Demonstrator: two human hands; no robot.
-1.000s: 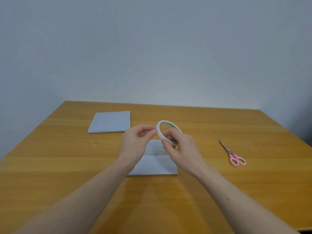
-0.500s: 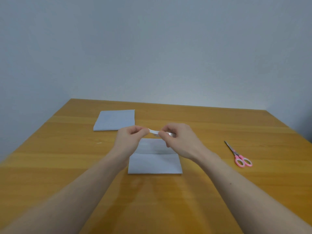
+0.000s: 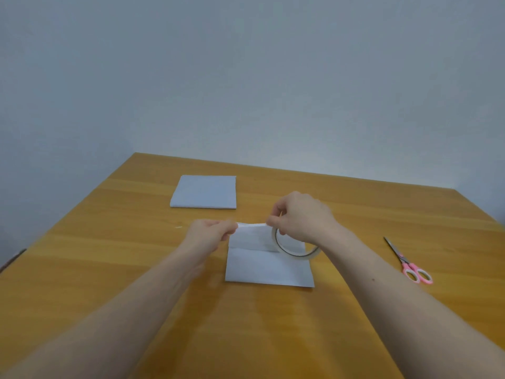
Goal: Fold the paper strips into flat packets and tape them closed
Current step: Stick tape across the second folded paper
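Tape strip (image 3: pixel 252 226): we had a short length drawn out, stretched level between the two sets of fingertips and not yet cut from the roll.
Tape roll (image 3: pixel 296 248): it hung tilted just below our right fingers, over the upper right part of the packet; whether it touched the paper, we could not tell.
Right hand (image 3: pixel 300 217): fingers curled tight, thumb and forefinger nipping the tape where it left the roll.
Left hand (image 3: pixel 210 233): fingers curled narrow too, pinching the free end.
Near packet (image 3: pixel 269 266): it lay flat on the table directly beneath our fingertips, folded, its flap edge showing across the middle, no tape visible on it. We judged this one folded but still to be sealed.
Far packet (image 3: pixel 204 191): it sat beyond our left fingers, well apart and flat; whether it was taped, we could not make out.
Scissors (image 3: pixel 407 262): pink-handled, they lay well to the right of our right fingers, untouched.
Table (image 3: pixel 109 269): wooden.
Left to do, as we read it: part the strip and press it over the flap.
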